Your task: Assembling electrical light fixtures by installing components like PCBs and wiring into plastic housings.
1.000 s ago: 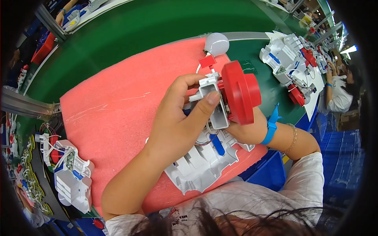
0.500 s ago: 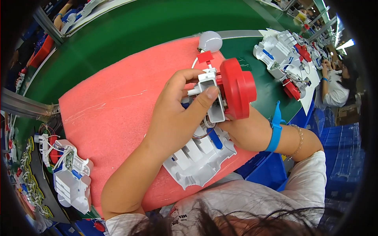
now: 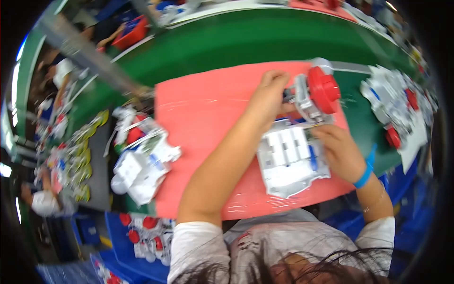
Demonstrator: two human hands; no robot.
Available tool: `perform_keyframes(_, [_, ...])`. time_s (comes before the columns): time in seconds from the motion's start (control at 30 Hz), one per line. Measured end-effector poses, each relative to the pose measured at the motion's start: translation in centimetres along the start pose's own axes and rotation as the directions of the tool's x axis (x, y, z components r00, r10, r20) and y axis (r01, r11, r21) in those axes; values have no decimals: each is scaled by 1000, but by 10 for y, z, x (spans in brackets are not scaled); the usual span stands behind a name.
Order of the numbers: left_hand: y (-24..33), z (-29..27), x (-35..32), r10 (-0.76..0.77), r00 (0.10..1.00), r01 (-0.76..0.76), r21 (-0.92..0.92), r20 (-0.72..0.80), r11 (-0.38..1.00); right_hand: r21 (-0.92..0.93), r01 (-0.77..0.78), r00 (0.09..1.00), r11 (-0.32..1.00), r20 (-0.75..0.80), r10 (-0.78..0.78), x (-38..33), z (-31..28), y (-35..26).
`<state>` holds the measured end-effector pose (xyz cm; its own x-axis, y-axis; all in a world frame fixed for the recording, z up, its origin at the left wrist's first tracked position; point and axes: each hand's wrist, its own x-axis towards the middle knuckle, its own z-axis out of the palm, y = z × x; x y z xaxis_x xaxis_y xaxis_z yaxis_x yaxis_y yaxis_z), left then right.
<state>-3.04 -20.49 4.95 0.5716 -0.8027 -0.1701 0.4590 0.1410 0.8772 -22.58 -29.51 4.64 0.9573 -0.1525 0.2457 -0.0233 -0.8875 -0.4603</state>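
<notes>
My left hand (image 3: 272, 97) is closed on the left side of a white plastic housing (image 3: 306, 102) with a large red round knob (image 3: 324, 90), held raised and tilted. Below it, an open white plastic shell (image 3: 289, 158) with ribbed compartments and a blue strip lies on the pink foam mat (image 3: 213, 94). Thin wires run between the two parts. My right hand (image 3: 341, 154), wearing a blue wrist strap (image 3: 366, 174), has its fingers curled together at the shell's upper right corner, by the wires. Blur hides what they pinch.
Another white assembly (image 3: 144, 163) sits left of the mat, and more white-and-red assemblies (image 3: 395, 104) lie at the right. A blue bin (image 3: 120, 236) with similar parts stands at lower left. A green belt (image 3: 227, 42) runs behind; people work at far left.
My view has swung left, so the scene sits farther right. My right hand has come from behind the red knob down to the shell's right edge. My left hand keeps the housing.
</notes>
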Motion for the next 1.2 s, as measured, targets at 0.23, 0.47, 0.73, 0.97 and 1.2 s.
perform_keyframes(0.23, [86, -96, -92, 449, 892, -249, 892, 59, 378, 304, -148, 902, 941, -350, 255, -47, 0, 8])
perform_keyframes(0.47, [161, -357, -237, 898, 342, 812, 568, -278, -134, 370, -178, 849, 912, -411, 332, -58, 8, 34])
perform_keyframes(0.73, [133, -361, -240, 804, 431, 744, 665, -408, -62, 361, -215, 772, 908, -507, 384, -62, 10, 34])
perform_keyframes(0.97, [170, -251, -231, 958, 285, 254, 966, -32, -43, 247, -88, 743, 965, -629, 229, -63, -5, 7])
perform_keyframes(1.2, [145, -49, -145, 675, 737, -543, 557, -43, 628, 388, 112, 986, 915, -160, -52, 26, -32, -67])
